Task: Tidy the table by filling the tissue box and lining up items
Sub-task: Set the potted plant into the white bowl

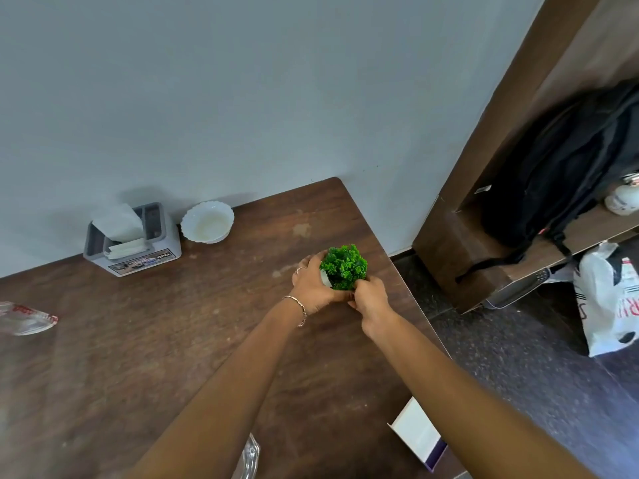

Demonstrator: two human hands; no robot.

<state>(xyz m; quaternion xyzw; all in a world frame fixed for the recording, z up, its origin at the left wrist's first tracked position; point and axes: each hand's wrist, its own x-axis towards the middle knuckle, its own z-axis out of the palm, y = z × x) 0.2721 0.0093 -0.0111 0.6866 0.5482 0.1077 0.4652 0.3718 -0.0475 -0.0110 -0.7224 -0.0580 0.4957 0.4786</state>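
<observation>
both hands are wrapping around a small potted plant near the right edge of the wooden table. the left hand is cupping the pot's left side with its fingers curled shut around it, a ring and a bracelet showing; the right hand is closing on the pot's near right side, thumb and fingers pinched against it. the white pot is mostly hidden, only a sliver showing under the leaves. the plant is standing about upright, its long axis vertical with the green top tilting slightly toward the camera.

the table's right edge is running just beside the right hand, and the rounded far corner is lying behind the plant against the wall. left of the plant a wide stretch of bare tabletop is opening toward the white bowl and the grey tissue box, which are sitting side by side along the wall edge, a tissue sticking up out of the box. a crumpled clear wrapper is lying at the far left edge, and a white and purple carton is overhanging the near right edge. whether the pot is touching the table cannot be told.
</observation>
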